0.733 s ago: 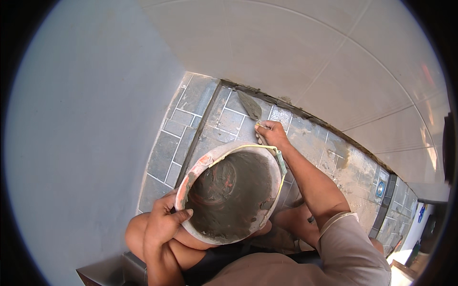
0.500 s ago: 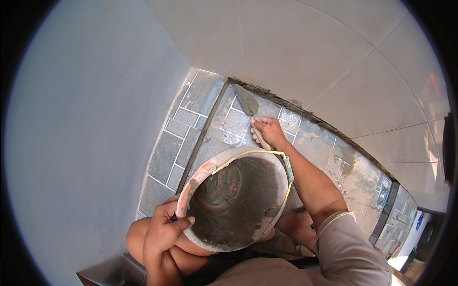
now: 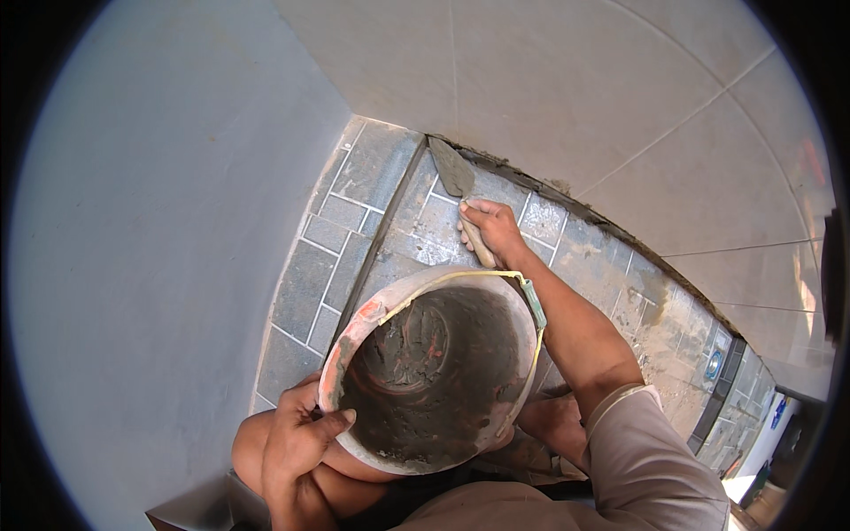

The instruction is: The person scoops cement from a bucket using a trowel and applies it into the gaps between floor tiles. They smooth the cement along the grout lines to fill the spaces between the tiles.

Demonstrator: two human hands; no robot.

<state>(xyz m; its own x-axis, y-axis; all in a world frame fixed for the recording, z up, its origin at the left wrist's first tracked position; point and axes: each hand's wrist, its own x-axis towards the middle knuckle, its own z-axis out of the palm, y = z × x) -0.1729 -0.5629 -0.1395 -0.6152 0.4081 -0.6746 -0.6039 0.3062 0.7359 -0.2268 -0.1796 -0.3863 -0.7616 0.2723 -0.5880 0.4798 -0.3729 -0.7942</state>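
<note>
My left hand (image 3: 303,427) grips the near left rim of a bucket (image 3: 522,389), thumb over the edge and fingers outside. The bucket tilts toward me, and wet grey mortar (image 3: 416,354) coats its inside. Its yellow wire handle with a green grip rests along the far right rim. Beyond the bucket, my right hand (image 3: 490,232) is closed around the wooden handle of a trowel (image 3: 453,170). The mortar-smeared blade points away, its tip by the joint (image 3: 505,165) where the beige wall panel meets the tiled floor.
A smooth grey wall (image 3: 168,221) rises on the left, and large beige tiles (image 3: 567,97) cover the wall ahead. Grey floor tiles (image 3: 305,279) with white joints and a dark strip (image 3: 385,226) run between them. Farther right lies a small round metal fitting (image 3: 713,363) in the floor.
The view has shifted slightly. My right hand and the trowel sit a little higher in the picture, the blade tip nearer the wall joint. My left hand keeps its hold on the bucket rim.
</note>
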